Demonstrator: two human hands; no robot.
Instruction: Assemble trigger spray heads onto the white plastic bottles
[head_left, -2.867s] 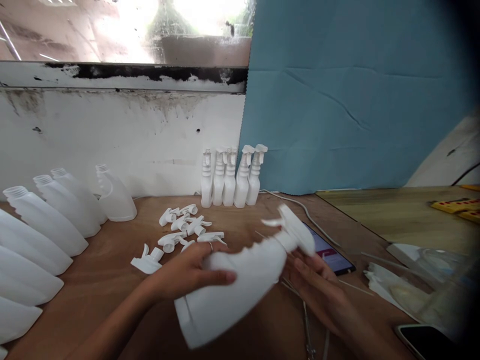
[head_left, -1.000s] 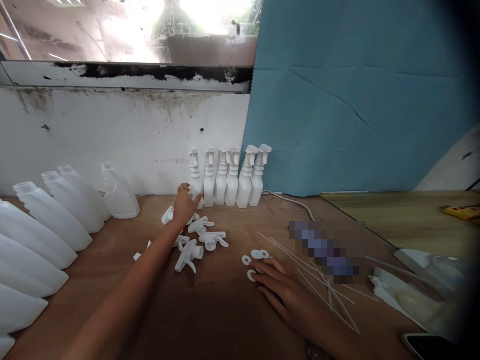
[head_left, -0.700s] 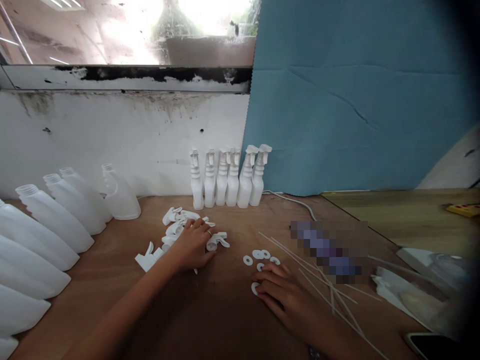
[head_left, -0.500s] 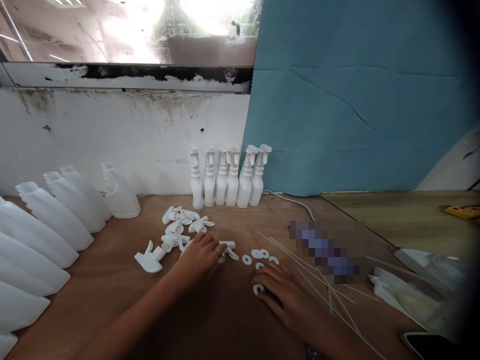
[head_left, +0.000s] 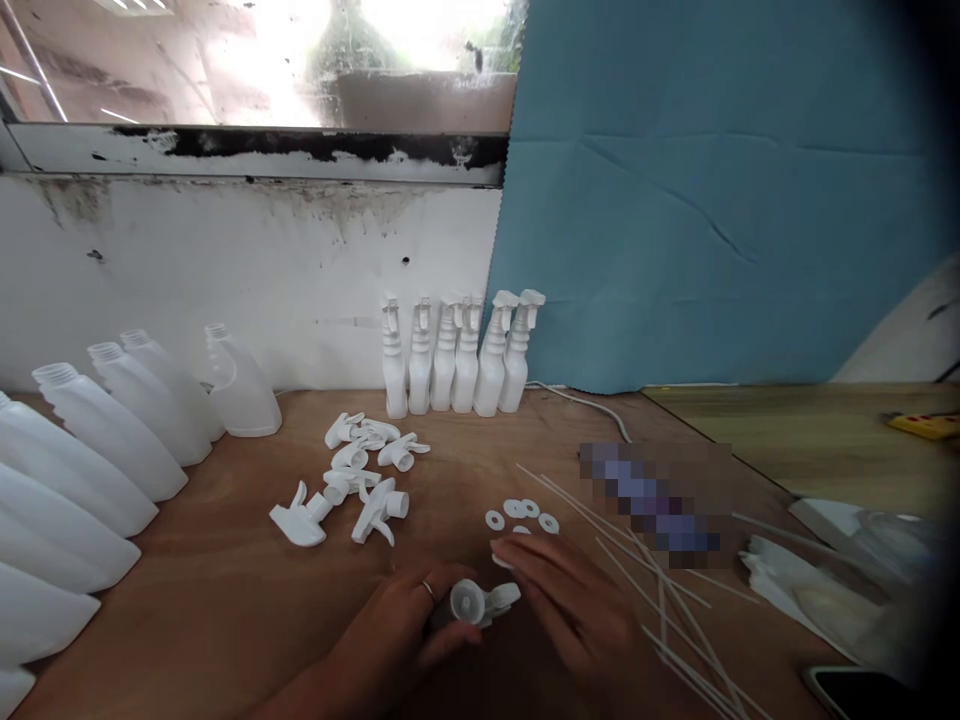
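My left hand (head_left: 401,615) is closed round a white trigger spray head (head_left: 468,601), whose round collar opening faces up toward me. Its trigger points right, toward my right hand (head_left: 574,600). Between the fingertips of that hand is a white ring washer (head_left: 502,561), mostly covered by the fingers. Just beyond lie several loose washers (head_left: 514,509) on the table. To the left is a loose pile of other spray heads (head_left: 351,456), with one more spray head (head_left: 381,510) nearest my left hand.
Several open white bottles (head_left: 112,430) stand along the left side. Capped spray bottles (head_left: 490,365) line up against the wall. Thin white tubes (head_left: 622,530) lie crosswise at right, near a blurred-out patch (head_left: 649,500) and plastic bags (head_left: 817,590). A dark phone-like object (head_left: 862,692) sits at lower right.
My left hand has drawn a spray head from the pile back toward me and turned its opening up. My right hand has brought the washer slightly left, close to the spray head.
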